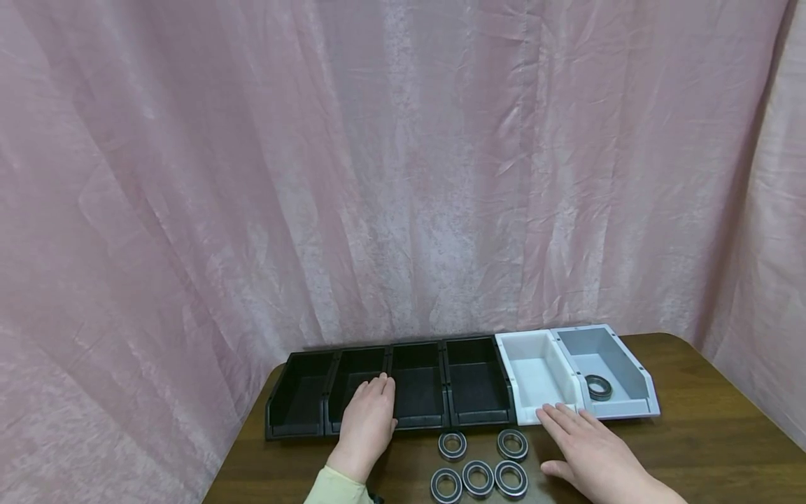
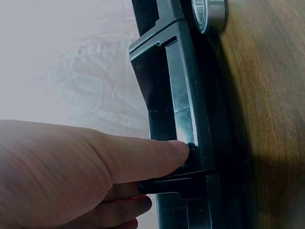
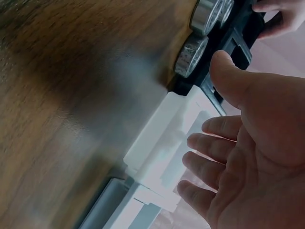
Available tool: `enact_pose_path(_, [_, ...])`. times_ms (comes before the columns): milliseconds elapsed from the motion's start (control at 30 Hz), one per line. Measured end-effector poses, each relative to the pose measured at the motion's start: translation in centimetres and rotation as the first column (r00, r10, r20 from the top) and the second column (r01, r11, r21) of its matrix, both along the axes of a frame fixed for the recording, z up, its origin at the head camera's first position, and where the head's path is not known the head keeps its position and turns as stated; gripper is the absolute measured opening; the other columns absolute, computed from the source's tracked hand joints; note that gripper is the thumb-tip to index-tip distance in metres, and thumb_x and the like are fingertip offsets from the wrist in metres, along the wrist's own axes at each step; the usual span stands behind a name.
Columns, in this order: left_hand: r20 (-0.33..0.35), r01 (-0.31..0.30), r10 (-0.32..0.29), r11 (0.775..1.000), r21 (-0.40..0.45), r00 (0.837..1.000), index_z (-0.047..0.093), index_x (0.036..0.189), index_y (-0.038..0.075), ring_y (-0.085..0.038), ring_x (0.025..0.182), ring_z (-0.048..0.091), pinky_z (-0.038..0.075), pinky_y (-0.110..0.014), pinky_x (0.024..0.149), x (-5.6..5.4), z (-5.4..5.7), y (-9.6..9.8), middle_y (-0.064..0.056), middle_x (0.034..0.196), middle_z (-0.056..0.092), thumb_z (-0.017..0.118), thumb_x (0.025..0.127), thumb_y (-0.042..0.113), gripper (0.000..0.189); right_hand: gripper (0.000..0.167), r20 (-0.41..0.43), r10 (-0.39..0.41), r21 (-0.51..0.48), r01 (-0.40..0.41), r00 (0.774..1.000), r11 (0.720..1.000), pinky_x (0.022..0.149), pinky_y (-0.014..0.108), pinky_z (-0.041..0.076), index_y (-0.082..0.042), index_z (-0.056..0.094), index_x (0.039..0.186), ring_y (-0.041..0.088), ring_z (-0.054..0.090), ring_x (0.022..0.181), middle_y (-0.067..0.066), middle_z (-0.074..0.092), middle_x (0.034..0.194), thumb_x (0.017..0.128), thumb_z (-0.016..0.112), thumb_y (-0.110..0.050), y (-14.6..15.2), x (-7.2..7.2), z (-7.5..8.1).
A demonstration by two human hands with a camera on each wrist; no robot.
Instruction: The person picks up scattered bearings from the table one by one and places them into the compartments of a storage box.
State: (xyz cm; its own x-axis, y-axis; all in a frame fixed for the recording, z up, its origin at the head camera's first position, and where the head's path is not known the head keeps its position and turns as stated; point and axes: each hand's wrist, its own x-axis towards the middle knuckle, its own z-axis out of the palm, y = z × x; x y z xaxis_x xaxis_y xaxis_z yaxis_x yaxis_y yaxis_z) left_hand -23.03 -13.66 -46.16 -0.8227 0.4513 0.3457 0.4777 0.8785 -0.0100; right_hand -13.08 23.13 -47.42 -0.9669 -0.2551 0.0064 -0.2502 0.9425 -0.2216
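Observation:
My left hand (image 1: pixel 368 420) reaches over the row of black bins (image 1: pixel 415 385), its fingers extended across the second bin from the left. Its thumb touches the front rim of a black bin (image 2: pixel 183 102) in the left wrist view, with the other fingers beyond a divider. My right hand (image 1: pixel 592 455) is spread, palm down, fingertips at the front edge of the white bin (image 1: pixel 535 381); nothing is in it. Several metal ball bearings (image 1: pixel 501 448) lie flat on the table between the hands. Another bearing (image 1: pixel 600 397) is inside the grey bin (image 1: pixel 626 378).
The bins stand side by side along the back of the brown wooden table (image 1: pixel 699 406), grey at the right end. Behind them hangs a pink curtain (image 1: pixel 403 175). The table's rounded corner (image 1: pixel 670 343) shows at the back right.

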Motion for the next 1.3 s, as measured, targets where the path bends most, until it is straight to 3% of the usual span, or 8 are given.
enact_pose_path(467, [-0.002, 0.008, -0.008, 1.0, 0.004, 1.0, 0.071, 0.135, -0.007, -0.039, 0.129, 0.07, 0.054, -0.054, 0.114, 0.1, -0.1, 0.0, -0.026, 0.142, 0.07, 0.104, 0.076, 0.014, 0.071, 0.088, 0.028, 0.013, -0.028, -0.013, 1.0, 1.0, 0.126, 0.066, 0.035, 0.0, 0.06, 0.154, 0.04, 0.052, 0.15, 0.018, 0.06, 0.158, 0.09, 0.087, -0.053, -1.7, 0.0, -0.5])
enact_pose_path(800, [-0.006, 0.005, -0.005, 1.0, 0.002, 1.0, 0.071, 0.136, -0.007, -0.038, 0.13, 0.07, 0.053, -0.054, 0.115, -0.1, -0.2, 0.0, -0.025, 0.142, 0.07, 0.104, 0.077, 0.015, 0.071, 0.086, -0.051, 0.101, 0.015, -0.1, 0.994, 0.995, 0.121, 0.066, 0.042, 0.002, 0.062, 0.151, 0.042, 0.056, 0.145, 0.021, 0.062, 0.154, 0.09, 0.088, -0.053, -2.1, 0.1, -1.1])
enact_pose_path(1100, [0.005, -0.003, 0.003, 1.0, 0.009, 1.0, 0.071, 0.136, -0.007, -0.038, 0.13, 0.069, 0.053, -0.054, 0.116, 0.0, -0.1, 0.0, -0.025, 0.143, 0.07, 0.104, 0.076, 0.015, 0.072, 0.086, -0.059, 0.125, 0.048, -0.123, 0.99, 0.991, 0.119, 0.064, 0.044, 0.002, 0.063, 0.15, 0.041, 0.058, 0.143, 0.02, 0.063, 0.154, 0.091, 0.085, -0.056, -2.3, 0.3, -1.2])
enact_pose_path(1300, [0.004, -0.004, 0.004, 1.0, 0.011, 1.0, 0.071, 0.136, -0.007, -0.038, 0.13, 0.069, 0.053, -0.054, 0.116, 0.0, 0.0, 0.0, -0.025, 0.143, 0.07, 0.104, 0.076, 0.015, 0.072, 0.087, 0.014, 0.097, 0.015, -0.097, 0.995, 0.995, 0.12, 0.065, 0.043, 0.001, 0.063, 0.15, 0.04, 0.06, 0.141, 0.018, 0.065, 0.151, 0.088, 0.088, -0.056, -2.5, 0.1, -1.3])
